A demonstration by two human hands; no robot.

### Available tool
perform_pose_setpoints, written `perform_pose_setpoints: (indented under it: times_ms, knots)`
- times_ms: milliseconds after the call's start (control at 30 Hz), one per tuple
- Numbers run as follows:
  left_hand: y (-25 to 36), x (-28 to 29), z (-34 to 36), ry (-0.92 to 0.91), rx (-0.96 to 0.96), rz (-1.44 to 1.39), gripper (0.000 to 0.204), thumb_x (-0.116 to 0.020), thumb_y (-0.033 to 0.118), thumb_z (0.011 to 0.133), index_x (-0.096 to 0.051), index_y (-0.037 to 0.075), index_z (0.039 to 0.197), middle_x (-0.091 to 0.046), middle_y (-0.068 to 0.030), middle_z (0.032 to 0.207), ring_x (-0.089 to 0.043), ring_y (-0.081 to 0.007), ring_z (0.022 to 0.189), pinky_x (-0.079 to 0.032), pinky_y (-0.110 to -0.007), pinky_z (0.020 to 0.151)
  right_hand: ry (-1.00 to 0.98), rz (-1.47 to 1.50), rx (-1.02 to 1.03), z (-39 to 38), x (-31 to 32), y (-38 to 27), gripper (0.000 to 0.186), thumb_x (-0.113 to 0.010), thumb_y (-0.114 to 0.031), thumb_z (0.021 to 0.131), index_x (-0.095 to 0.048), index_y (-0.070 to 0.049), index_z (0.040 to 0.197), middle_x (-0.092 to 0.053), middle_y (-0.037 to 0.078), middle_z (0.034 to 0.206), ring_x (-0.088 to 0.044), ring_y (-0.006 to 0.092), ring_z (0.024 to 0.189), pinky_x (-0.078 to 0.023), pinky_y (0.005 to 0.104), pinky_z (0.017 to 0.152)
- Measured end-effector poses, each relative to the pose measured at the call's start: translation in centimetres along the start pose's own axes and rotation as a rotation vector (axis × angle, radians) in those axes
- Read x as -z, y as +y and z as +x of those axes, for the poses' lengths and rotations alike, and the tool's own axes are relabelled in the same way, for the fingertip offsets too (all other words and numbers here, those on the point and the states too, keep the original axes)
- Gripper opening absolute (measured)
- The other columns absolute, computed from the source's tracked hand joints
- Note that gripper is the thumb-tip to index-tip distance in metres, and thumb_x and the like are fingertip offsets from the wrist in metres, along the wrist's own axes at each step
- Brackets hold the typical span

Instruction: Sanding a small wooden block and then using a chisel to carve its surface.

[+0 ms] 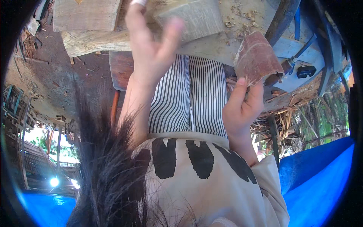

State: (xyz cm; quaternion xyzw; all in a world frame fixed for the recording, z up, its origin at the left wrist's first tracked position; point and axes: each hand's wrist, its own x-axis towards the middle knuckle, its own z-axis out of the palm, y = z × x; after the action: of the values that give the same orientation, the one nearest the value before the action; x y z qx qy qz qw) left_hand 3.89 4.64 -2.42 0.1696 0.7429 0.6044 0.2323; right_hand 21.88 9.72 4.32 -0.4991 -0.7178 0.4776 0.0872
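Curled reddish-brown sheet (257, 56), upper right of the frame, has its lower edge pinched by the right hand (243, 108); the blurred left hand (150, 53) spreads open near a pale board (198, 20), top centre. Readying the sheet seems in hand; moving it calls for a steady pinch

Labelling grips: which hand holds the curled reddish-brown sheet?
The right hand, pinching the curled reddish-brown sheet by its edge; the blurred left hand is apart from it.
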Motion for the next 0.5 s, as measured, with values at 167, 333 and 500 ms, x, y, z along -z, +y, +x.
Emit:
perform_pose_setpoints:
  times_ms: [167,333,500]
  knots:
    - [-2.8,4.7,-0.1,-0.373,-0.282,0.583,0.118,-0.09,0.018,0.062,-0.011,0.005,0.148,-0.048,-0.0146,0.134,-0.049,-0.0293,0.126,-0.04,-0.043,0.108,-0.059,-0.132,0.056,1.6,1.4,-1.5,0.035,-0.047,0.003,0.094,-0.049,0.013,0.128,-0.062,0.024,0.111,-0.064,0.0285,0.1,-0.048,0.0328,0.085]
    - [-0.4,6.0,-0.5,-0.378,-0.045,0.317,0.123,-0.091,0.019,0.057,-0.008,0.008,0.147,-0.051,-0.0155,0.132,-0.05,-0.0324,0.127,-0.045,-0.044,0.104,-0.045,0.003,-0.059,1.4,2.4,-2.0,0.032,-0.047,0.002,0.096,-0.052,0.011,0.126,-0.064,0.02,0.112,-0.063,0.024,0.1,-0.048,0.0314,0.086]
    - [3.3,5.4,-2.8,-0.445,0.176,-0.223,0.132,-0.094,0.019,0.055,0.0,0.011,0.147,-0.055,-0.0207,0.124,-0.056,-0.0313,0.12,-0.042,-0.048,0.107,0.042,0.133,-0.186,0.4,4.7,-2.1,0.03,-0.048,0.0,0.096,-0.055,0.01,0.124,-0.065,0.016,0.113,-0.062,0.0186,0.101,-0.047,0.0292,0.087]
